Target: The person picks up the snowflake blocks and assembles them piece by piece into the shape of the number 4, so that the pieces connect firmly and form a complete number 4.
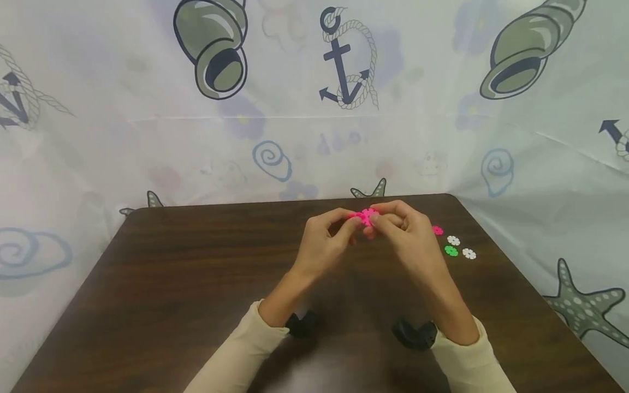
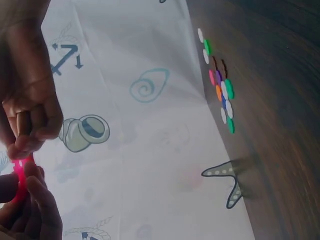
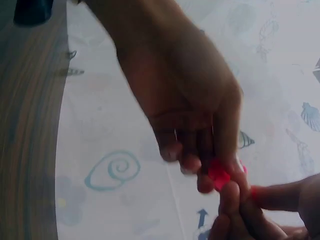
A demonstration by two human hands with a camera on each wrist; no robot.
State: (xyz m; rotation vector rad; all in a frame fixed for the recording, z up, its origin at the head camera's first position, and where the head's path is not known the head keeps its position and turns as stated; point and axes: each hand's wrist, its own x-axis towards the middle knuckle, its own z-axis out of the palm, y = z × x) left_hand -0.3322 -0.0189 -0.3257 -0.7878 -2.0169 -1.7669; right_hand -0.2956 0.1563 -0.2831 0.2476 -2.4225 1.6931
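Two bright pink pieces meet between the fingertips of both hands, above the far part of the table. My left hand (image 1: 320,241) pinches one by its edge between thumb and index finger. The other, a flower-shaped notched disc (image 1: 366,216), is pinched by my right hand (image 1: 411,232). They touch or overlap; whether they are interlocked I cannot tell. In the left wrist view a pink piece (image 2: 21,185) shows between the fingers of both hands. Fingers partly hide the pink disc (image 3: 218,174) in the right wrist view.
Right of my right hand lie a pink disc (image 1: 437,230), a green disc (image 1: 451,251) and white discs (image 1: 469,254). The left wrist view shows several more, including an orange disc (image 2: 219,92). Dark wooden table (image 1: 196,284); a printed sheet (image 1: 304,125) hangs behind it.
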